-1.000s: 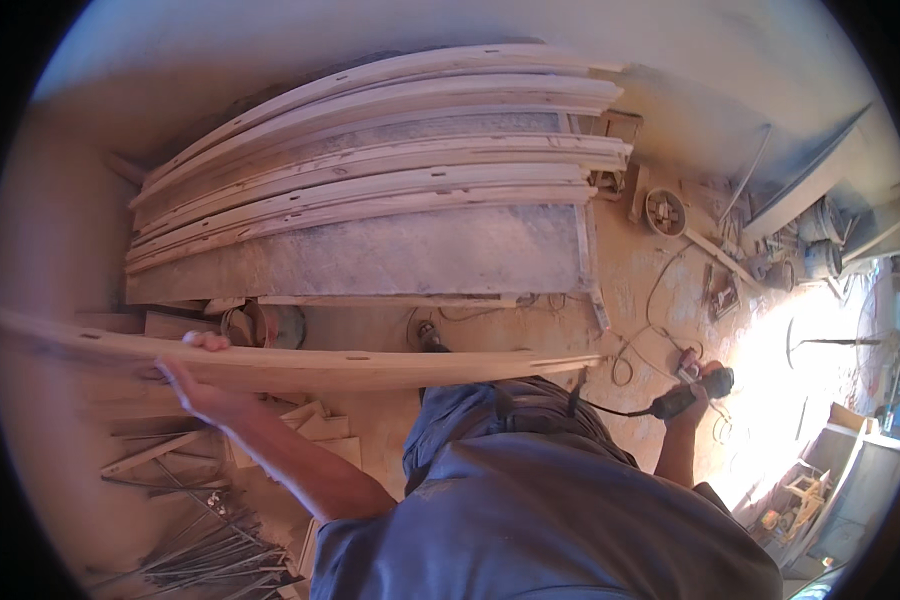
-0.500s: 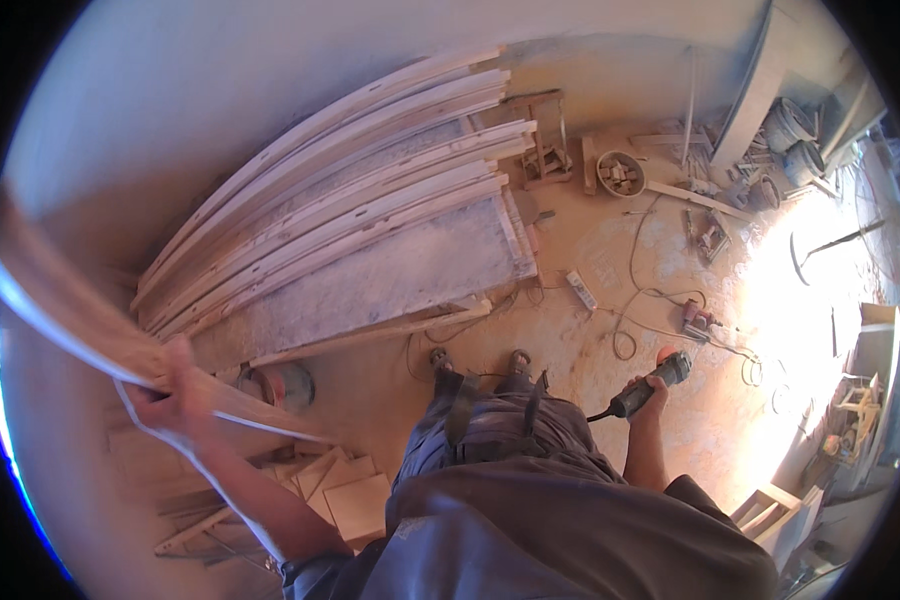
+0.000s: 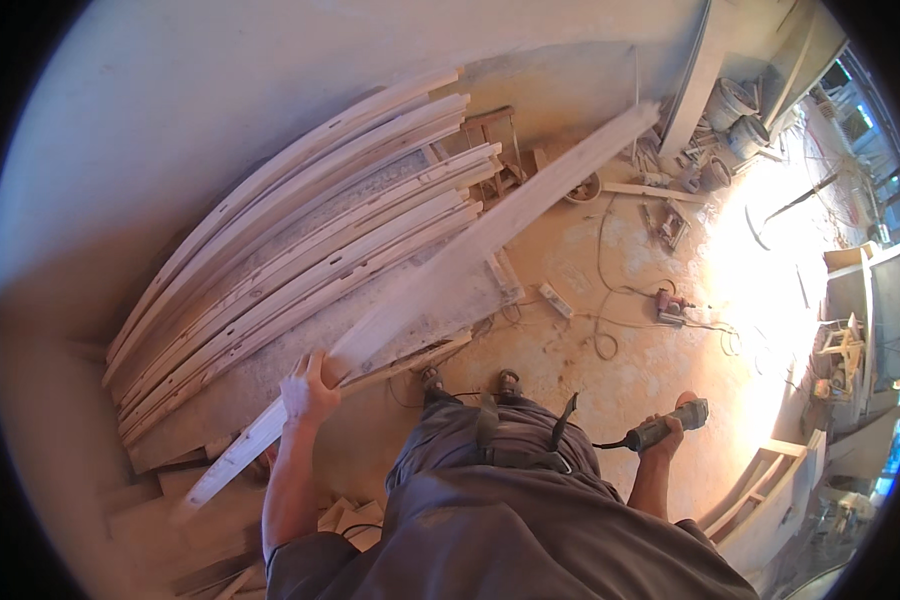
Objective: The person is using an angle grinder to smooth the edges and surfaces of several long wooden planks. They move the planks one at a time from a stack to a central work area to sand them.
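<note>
Long plank (image 3: 450,270), slanting over the surface (image 3: 472,302), looks stiff, fairly light; the left grip (image 3: 310,390) is closed around it, though mid-length should balance better. The right grip (image 3: 662,450) clasps a power tool (image 3: 692,413).

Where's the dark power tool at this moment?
In the head view, the power tool is in the person's right hand, right of their trousers and lower in the picture than the red tool on the floor.

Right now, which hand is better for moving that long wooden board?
Probably the left hand: it's holding the long wooden board. The right hand is out to the other side, busy gripping a dark corded power tool.
</note>
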{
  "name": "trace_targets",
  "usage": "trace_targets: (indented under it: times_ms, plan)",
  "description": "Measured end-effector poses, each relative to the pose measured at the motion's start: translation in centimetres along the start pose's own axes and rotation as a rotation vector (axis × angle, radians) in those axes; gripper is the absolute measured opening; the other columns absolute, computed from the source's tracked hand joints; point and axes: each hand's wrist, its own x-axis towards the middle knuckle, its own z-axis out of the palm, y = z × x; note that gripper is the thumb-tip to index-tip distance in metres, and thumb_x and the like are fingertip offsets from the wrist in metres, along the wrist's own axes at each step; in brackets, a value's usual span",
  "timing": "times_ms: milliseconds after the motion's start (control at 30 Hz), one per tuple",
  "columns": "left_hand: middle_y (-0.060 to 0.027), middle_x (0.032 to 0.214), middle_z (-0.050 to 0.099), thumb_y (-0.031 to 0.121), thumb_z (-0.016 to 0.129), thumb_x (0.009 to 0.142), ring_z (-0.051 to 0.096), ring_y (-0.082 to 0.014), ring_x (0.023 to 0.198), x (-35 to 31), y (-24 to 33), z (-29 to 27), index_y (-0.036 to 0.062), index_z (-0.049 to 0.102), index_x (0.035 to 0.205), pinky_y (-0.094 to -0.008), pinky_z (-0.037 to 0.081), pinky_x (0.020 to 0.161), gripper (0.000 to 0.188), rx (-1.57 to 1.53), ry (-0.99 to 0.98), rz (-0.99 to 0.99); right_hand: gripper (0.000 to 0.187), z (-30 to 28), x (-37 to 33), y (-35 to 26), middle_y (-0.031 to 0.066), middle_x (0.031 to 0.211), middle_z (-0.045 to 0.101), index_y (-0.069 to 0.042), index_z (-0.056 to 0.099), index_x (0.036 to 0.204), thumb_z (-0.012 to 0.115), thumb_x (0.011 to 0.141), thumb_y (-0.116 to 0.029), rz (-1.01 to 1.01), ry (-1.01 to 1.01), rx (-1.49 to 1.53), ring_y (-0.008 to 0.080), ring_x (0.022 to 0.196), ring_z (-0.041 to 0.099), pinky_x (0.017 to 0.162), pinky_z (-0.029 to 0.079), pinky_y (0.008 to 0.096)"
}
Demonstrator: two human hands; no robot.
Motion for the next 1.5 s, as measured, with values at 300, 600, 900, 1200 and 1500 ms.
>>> trace_targets:
  times_ms: [300,600,900,1200,1500]
  plan:
    - [-0.022,0.109,0.071,0.016,0.073,0.08,0.067,-0.0426,0.105,-2.0,-16.8,1.8,0.0067,0.069,0.121,-0.0527,0.052,0.091,0.042,0.075,-0.604,-0.334,0.027,5.6,-10.0,4.7,0.0107,0.074,0.061,-0.003,0.059,0.086,0.065,0.073,-0.025,-0.108,0.05,-0.095,0.0282,0.066,0.061,0.065,0.055,0.0405]
    - [-0.0264,0.128,0.064,0.021,0.079,0.078,0.059,-0.0438,0.124,-4.3,-28.9,8.9,0.0012,0.06,0.137,-0.052,0.047,0.106,0.066,0.048,-0.24,-0.103,0.03,10.8,-11.8,6.1,0.0168,0.08,0.067,0.003,0.065,0.093,0.067,0.074,-0.02,-0.082,0.035,-0.215,0.032,0.072,0.066,0.072,0.059,0.0418]
    - [-0.0241,0.143,0.055,0.019,0.084,0.075,0.05,-0.0437,0.132,12.2,0.7,17.7,0.0046,0.051,0.148,-0.052,0.043,0.112,0.081,-0.365,-0.508,0.006,0.033,21.1,-11.9,6.8,0.0163,0.084,0.065,0.006,0.061,0.101,0.064,0.075,-0.014,-0.002,-0.109,-0.473,0.0287,0.074,0.066,0.072,0.058,0.0407]
    - [-0.0235,0.133,0.06,0.016,0.08,0.079,0.052,-0.0414,0.127,16.8,3.6,23.2,0.001,0.069,0.131,-0.0458,0.047,0.107,0.055,-0.49,-0.554,-0.108,0.039,33.5,-1.7,5.0,0.0149,0.083,0.067,0.003,0.06,0.106,0.067,0.071,-0.011,0.027,-0.364,-0.747,0.0253,0.07,0.068,0.067,0.058,0.0373]
    - [-0.0154,0.113,0.058,0.005,0.079,0.073,0.052,-0.0353,0.111,16.5,7.0,19.1,0.0006,0.07,0.129,-0.045,0.047,0.098,0.057,-0.297,-0.541,-0.157,0.05,39.0,8.8,3.6,0.0138,0.083,0.066,0.003,0.056,0.114,0.067,0.065,-0.004,0.16,-0.552,-1.008,0.024,0.068,0.067,0.066,0.056,0.0352]
